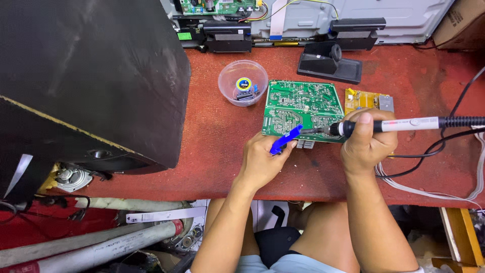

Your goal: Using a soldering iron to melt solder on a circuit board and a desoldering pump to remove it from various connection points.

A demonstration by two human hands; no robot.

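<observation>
Two hands work on a green board (pixel 302 108).
The left hand (pixel 262 161) grips a blue tool (pixel 285 139); the right hand (pixel 366 142) grips an iron (pixel 399 124). The clear cup (pixel 243 83) holds small parts.

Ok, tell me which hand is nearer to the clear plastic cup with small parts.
Left. The left hand, holding a blue tool, sits below and slightly right of the clear cup. The right hand, gripping the soldering iron, is farther right, beyond the green circuit board.

Bare forearms, no sleeves, rings or watch; pale light-blue shorts, bare knees.
</observation>
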